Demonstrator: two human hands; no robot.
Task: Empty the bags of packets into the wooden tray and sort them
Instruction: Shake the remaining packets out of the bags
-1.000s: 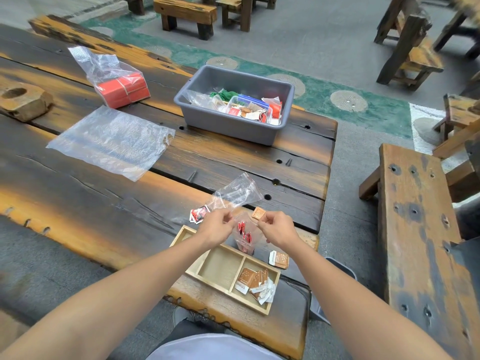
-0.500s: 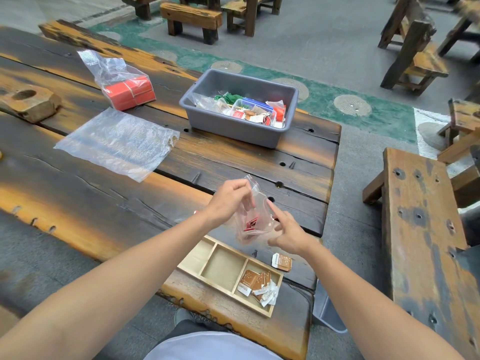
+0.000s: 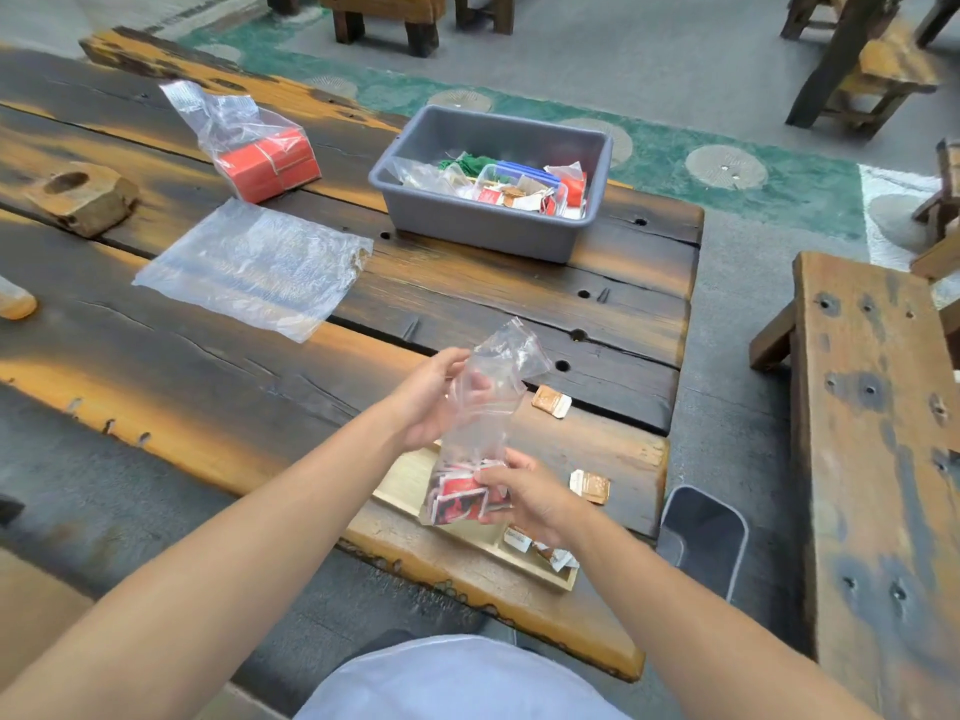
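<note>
Clear bag (image 3: 488, 407) held upright over the tray (image 3: 410, 483) — mouth end up and crumpled, red packets (image 3: 460, 498) bunched at its bottom. Tray: pale wood, shallow, with compartments, at the near table edge; brown-and-white packets (image 3: 545, 550) in its right compartment. Two brown packets lie loose on the table right of the tray — one (image 3: 589, 485) just beside it, one (image 3: 551, 401) farther back. Empty bag (image 3: 254, 267) flat at left; another bag (image 3: 249, 137) behind it holds a red block.

No text is legible; print on the red packets (image 3: 460, 498) is too blurred.
</note>
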